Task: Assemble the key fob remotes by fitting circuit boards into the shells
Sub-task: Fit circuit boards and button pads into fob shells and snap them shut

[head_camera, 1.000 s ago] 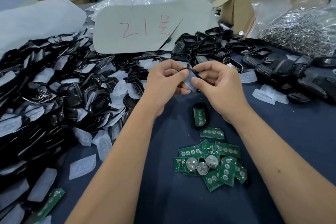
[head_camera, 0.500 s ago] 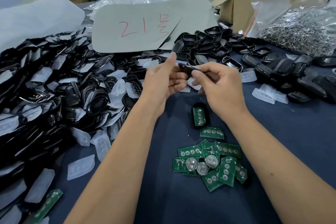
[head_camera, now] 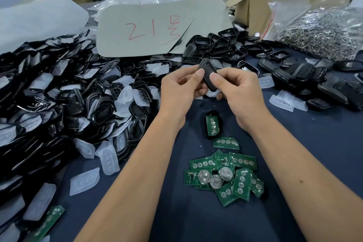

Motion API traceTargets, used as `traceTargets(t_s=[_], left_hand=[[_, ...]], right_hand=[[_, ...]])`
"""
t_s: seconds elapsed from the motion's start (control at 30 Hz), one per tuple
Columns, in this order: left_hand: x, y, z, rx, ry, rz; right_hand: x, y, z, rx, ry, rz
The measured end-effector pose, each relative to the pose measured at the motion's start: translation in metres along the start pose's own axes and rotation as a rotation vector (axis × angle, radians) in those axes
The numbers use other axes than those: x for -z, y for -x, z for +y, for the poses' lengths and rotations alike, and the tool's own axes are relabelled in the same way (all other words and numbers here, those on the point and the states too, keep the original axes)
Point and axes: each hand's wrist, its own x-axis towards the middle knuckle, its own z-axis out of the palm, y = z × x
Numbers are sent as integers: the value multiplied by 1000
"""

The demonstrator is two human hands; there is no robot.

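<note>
Both hands hold one black key fob shell (head_camera: 207,73) upright above the blue table. My left hand (head_camera: 181,92) pinches its left edge with the thumb on top. My right hand (head_camera: 238,92) pinches its right edge, thumb against the shell's face. Below the hands lies another black shell with a green circuit board (head_camera: 212,125) seated in it. Nearer me a loose pile of green circuit boards (head_camera: 225,175) lies with round coin-cell holders showing. A single board (head_camera: 226,142) rests between the pile and the filled shell.
A large heap of black shell frames and translucent button pads (head_camera: 64,100) fills the left. More black shells (head_camera: 306,78) lie at the right, behind them a bag of metal rings (head_camera: 322,33). A grey card with red writing (head_camera: 157,27) leans at the back.
The shell was edge-on and low between my fingers; it is now turned upright and raised slightly. Both thumbs have moved onto it.
</note>
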Motion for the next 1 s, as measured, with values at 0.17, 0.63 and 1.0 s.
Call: traceTargets(t_s=[0.17, 0.63, 1.0], left_hand=[[5, -4, 5, 185, 109, -12], [20, -5, 8, 181, 114, -132], [10, 0, 1, 27, -72, -54]], right_hand=[[0, 4, -3, 297, 364, 128], [-1, -2, 1, 7, 11, 34], [2, -2, 4, 63, 4, 36]])
